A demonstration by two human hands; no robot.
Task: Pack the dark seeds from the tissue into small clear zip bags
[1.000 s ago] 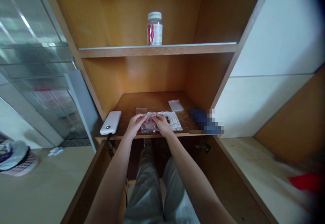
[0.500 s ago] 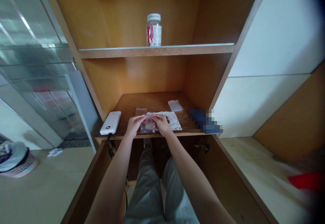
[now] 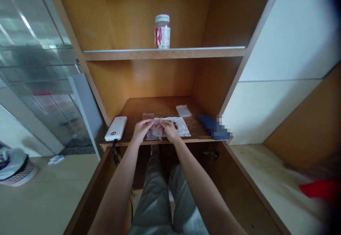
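A small clear plastic bag (image 3: 154,133) hangs between my two hands at the front of the wooden shelf (image 3: 160,103). My left hand (image 3: 141,130) pinches its top edge on the left, and my right hand (image 3: 169,129) pinches the same edge on the right. Under and beside my right hand lies a crumpled white paper sheet (image 3: 183,128) with several small dark red pieces (image 3: 175,125) on it, partly covered by the hand. Another clear bag (image 3: 148,115) lies flat just behind my left fingers. What the held bag contains, if anything, I cannot make out.
At the shelf's left stands a white power bank (image 3: 116,128) with a black cable. Farther back lies a whitish zip bag (image 3: 183,111); a dark blue item (image 3: 213,126), partly blurred out, is at the right. A white-capped jar (image 3: 162,32) stands on the upper shelf. Cabinet doors (image 3: 245,185) hang open below.
Both hands keep their pinch on the bag's edge. The bag's lower part has shifted very slightly down and left; the view has moved a little.
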